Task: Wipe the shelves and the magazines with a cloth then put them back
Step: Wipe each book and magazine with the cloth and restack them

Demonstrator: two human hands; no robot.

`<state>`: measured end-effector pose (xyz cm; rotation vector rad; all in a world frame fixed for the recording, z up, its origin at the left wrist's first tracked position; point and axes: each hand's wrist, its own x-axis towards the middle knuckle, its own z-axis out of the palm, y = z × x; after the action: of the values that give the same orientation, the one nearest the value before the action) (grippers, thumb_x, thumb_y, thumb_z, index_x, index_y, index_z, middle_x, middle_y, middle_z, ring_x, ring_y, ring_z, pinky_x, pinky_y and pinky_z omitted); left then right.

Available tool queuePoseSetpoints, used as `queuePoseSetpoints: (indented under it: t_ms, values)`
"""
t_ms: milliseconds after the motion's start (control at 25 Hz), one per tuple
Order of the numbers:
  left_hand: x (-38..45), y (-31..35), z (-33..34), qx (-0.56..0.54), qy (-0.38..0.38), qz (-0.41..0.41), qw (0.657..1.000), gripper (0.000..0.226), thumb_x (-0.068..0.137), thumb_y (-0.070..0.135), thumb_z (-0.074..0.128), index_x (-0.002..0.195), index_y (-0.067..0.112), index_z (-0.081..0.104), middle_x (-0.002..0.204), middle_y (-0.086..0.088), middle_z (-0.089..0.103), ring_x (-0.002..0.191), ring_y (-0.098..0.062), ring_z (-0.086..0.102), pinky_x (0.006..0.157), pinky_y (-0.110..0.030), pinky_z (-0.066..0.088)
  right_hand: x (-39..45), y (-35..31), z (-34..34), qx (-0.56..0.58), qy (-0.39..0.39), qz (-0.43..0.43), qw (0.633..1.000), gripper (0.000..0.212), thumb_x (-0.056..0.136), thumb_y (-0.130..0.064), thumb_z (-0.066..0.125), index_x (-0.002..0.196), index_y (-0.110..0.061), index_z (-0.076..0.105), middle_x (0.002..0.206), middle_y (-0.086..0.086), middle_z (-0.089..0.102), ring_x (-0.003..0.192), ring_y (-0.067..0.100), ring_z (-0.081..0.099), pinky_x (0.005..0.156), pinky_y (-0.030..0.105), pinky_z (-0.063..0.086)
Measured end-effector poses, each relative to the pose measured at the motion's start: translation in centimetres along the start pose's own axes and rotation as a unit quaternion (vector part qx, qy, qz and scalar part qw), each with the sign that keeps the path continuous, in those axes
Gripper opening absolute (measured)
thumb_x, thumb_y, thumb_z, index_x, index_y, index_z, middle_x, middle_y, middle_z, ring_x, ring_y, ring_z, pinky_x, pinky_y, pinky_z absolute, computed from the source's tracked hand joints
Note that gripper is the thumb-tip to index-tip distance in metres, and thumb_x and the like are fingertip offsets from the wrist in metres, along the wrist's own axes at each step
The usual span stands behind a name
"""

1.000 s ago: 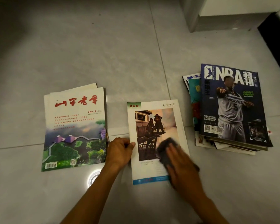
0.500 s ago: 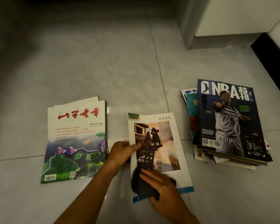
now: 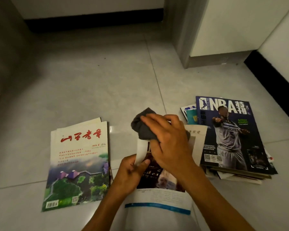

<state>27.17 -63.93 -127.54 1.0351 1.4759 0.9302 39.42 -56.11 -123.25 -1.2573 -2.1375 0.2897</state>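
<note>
A magazine point(image 3: 158, 197) with a dark photo, white margins and a blue stripe is lifted towards me off the tiled floor. My left hand point(image 3: 132, 174) pinches its left edge, thumb on the cover. My right hand point(image 3: 168, 142) presses a dark grey cloth point(image 3: 143, 127) against the magazine's upper part, the cloth bunched under my fingers. To the left, a white and green magazine with red characters point(image 3: 78, 164) lies on a small pile. On the right stands a stack of several magazines topped by a blue NBA issue point(image 3: 230, 135).
All of this sits on a grey tiled floor point(image 3: 90, 80). A white cabinet with a grey base point(image 3: 215, 60) stands at the back right, a black skirting strip point(image 3: 274, 84) runs along the right wall, and another black skirting runs along the back wall.
The magazine has come up off the floor towards me, held by my left hand at its left edge. My right hand has carried the cloth from the lower part to the top.
</note>
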Motion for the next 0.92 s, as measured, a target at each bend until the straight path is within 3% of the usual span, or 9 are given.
queuePoseSetpoints:
  t_ms: [80, 200, 360, 480, 600, 680, 800, 920]
  values:
    - [-0.5, 0.7, -0.5, 0.001, 0.016, 0.003, 1.0, 0.015, 0.092, 0.015, 0.058, 0.091, 0.028, 0.066, 0.083, 0.019, 0.073, 0.083, -0.001, 0.069, 0.064, -0.013, 0.052, 0.4, 2.7, -1.0, -0.052, -0.028, 0.027, 0.998, 0.051, 0.079, -0.02, 0.046, 0.129, -0.018, 0.058, 0.122, 0.003, 0.064, 0.107, 0.025, 0.047, 0.087, 0.035, 0.036]
    - [-0.8, 0.7, -1.6, -0.013, 0.044, 0.004, 0.999, 0.014, 0.091, 0.015, 0.059, 0.091, 0.027, 0.065, 0.082, 0.021, 0.072, 0.083, 0.0, 0.069, 0.064, -0.014, 0.053, -0.4, 7.9, -3.2, -0.047, -0.054, 0.154, 0.986, 0.053, 0.077, -0.021, 0.044, 0.127, -0.018, 0.059, 0.119, 0.009, 0.064, 0.109, 0.028, 0.045, 0.089, 0.031, 0.029]
    - [-0.8, 0.1, -2.1, -0.015, 0.065, -0.022, 0.998, 0.007, 0.09, 0.021, 0.06, 0.091, 0.026, 0.064, 0.083, 0.015, 0.073, 0.085, -0.006, 0.07, 0.064, -0.018, 0.055, 0.1, 5.9, -3.2, -0.028, -0.044, 0.094, 0.994, 0.047, 0.079, -0.024, 0.041, 0.12, -0.018, 0.062, 0.116, 0.004, 0.065, 0.107, 0.025, 0.044, 0.086, 0.03, 0.03]
    - [-0.5, 0.4, -2.9, -0.05, 0.108, -0.033, 0.992, 0.009, 0.087, 0.024, 0.062, 0.096, 0.024, 0.065, 0.087, 0.006, 0.074, 0.086, -0.012, 0.07, 0.071, -0.03, 0.056, 1.1, 5.0, -2.9, 0.047, -0.005, 0.081, 0.996, 0.049, 0.081, -0.024, 0.039, 0.126, -0.018, 0.059, 0.122, 0.001, 0.061, 0.11, 0.022, 0.043, 0.091, 0.031, 0.035]
    - [-0.3, 0.7, -3.3, -0.076, 0.126, -0.035, 0.989, 0.009, 0.088, 0.02, 0.061, 0.095, 0.024, 0.065, 0.085, 0.008, 0.074, 0.083, -0.011, 0.071, 0.069, -0.03, 0.055, 0.4, 5.6, -2.2, 0.102, 0.07, 0.172, 0.977, 0.051, 0.084, -0.012, 0.046, 0.134, -0.019, 0.05, 0.134, 0.004, 0.052, 0.121, 0.021, 0.041, 0.1, 0.028, 0.032]
    - [-0.2, 0.5, -3.2, -0.121, 0.15, -0.043, 0.98, 0.011, 0.088, 0.017, 0.062, 0.095, 0.023, 0.065, 0.085, 0.007, 0.075, 0.081, -0.011, 0.071, 0.071, -0.031, 0.055, -0.4, 5.1, -2.0, 0.144, 0.117, 0.242, 0.952, 0.048, 0.089, -0.006, 0.049, 0.134, -0.022, 0.048, 0.132, 0.003, 0.051, 0.119, 0.018, 0.044, 0.097, 0.023, 0.034]
    - [-0.3, 0.2, -3.5, -0.184, 0.185, -0.058, 0.964, 0.012, 0.088, 0.012, 0.061, 0.095, 0.021, 0.065, 0.084, 0.003, 0.075, 0.08, -0.015, 0.071, 0.076, -0.038, 0.054, 0.3, 4.0, -2.5, 0.331, 0.029, 0.34, 0.88, 0.042, 0.091, 0.001, 0.047, 0.114, -0.032, 0.056, 0.105, -0.002, 0.062, 0.094, 0.012, 0.058, 0.076, 0.019, 0.046]
    - [0.2, 0.2, -4.7, -0.293, 0.249, -0.084, 0.919, 0.016, 0.088, 0.011, 0.062, 0.101, 0.02, 0.064, 0.093, -0.001, 0.073, 0.09, -0.023, 0.067, 0.082, -0.043, 0.053, -0.7, 3.4, -3.9, 0.375, -0.115, 0.392, 0.832, 0.038, 0.089, 0.004, 0.045, 0.096, -0.03, 0.062, 0.08, -0.001, 0.066, 0.074, 0.014, 0.063, 0.062, 0.02, 0.049]
